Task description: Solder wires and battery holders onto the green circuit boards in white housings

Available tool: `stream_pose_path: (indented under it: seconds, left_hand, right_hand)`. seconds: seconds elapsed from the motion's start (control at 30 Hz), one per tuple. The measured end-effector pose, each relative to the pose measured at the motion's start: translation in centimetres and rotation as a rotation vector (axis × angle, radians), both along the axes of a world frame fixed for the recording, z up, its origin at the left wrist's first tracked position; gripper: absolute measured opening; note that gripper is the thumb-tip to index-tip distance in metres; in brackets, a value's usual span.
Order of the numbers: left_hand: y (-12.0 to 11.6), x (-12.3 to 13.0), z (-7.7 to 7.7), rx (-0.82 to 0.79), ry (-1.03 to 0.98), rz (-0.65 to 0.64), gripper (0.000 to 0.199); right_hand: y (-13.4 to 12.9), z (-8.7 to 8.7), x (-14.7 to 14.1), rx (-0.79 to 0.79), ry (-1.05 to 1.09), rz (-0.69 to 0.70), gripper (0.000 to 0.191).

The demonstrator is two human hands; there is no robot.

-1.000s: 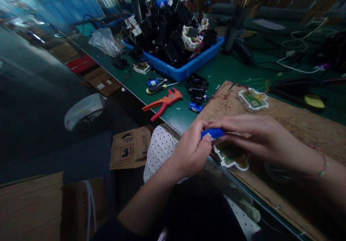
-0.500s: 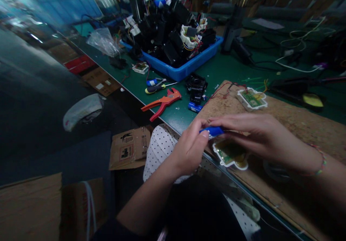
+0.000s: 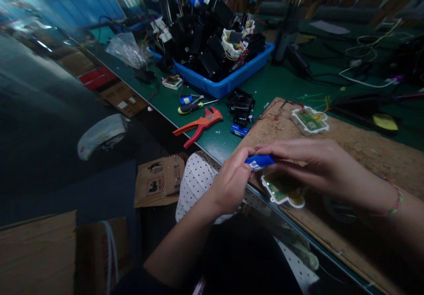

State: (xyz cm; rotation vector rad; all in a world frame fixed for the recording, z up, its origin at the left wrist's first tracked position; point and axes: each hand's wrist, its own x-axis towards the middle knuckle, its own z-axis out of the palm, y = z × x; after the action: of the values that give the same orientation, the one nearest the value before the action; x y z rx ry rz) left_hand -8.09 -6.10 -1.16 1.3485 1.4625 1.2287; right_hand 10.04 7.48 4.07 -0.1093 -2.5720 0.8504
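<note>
Between both hands is a blue cylindrical battery with pale lettering, held level above the board's near edge. My left hand is closed round its left end, thumb and fingers pinching it. At the other end, the fingers of my right hand grip the battery from above and below. Just beneath the right hand lies a circuit board in a white housing, partly hidden by that hand. A second white-housed circuit board with red and yellow wires sits farther back on the brown board.
A blue tray heaped with black parts stands at the back. Orange-red cutters, a screwdriver, another blue battery and black plastic parts lie left of the board. A soldering iron stand is at right.
The battery has turned slightly in the fingers, showing more of its lettering. My left thumb has shifted down off its face. Both hands otherwise stay in place.
</note>
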Motion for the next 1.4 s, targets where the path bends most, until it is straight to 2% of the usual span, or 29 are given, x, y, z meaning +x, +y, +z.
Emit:
stream_pose_path:
  seconds: [0.2,0.57,0.83,1.0,1.17,1.3,1.4]
  left_hand:
    - [0.1,0.4,0.1,-0.023,0.007,0.051,0.031]
    - [0.1,0.2,-0.1,-0.031,-0.046,0.021,0.029]
    - [-0.1,0.4,1.1,0.058,0.172,-0.005,0.033]
    - [0.1,0.2,0.8,0.107,0.265,-0.023,0.033]
    - [0.1,-0.2,0.7,0.111,0.254,-0.050,0.035]
    - [-0.1,-0.5,0.9,0.058,0.259,-0.048,0.037]
    - [-0.3,-0.8,1.0,0.131,0.348,-0.010,0.036]
  right_hand:
    - [0.1,-0.1,-0.1,0.039,0.017,-0.014,0.047]
    - [0.0,0.0,-0.2,-0.004,0.013,-0.014,0.044]
    - [0.1,0.0,-0.1,-0.003,-0.009,-0.042,0.039]
    - [0.2,0.0,0.1,0.007,-0.024,-0.023,0.043]
    - [0.2,0.0,0.0,-0.001,-0.033,-0.006,0.049]
    - [0.3,-0.3,0.0,0.004,-0.014,-0.046,0.041]
    - [0.3,-0.3,0.1,0.011,-0.010,-0.064,0.038]
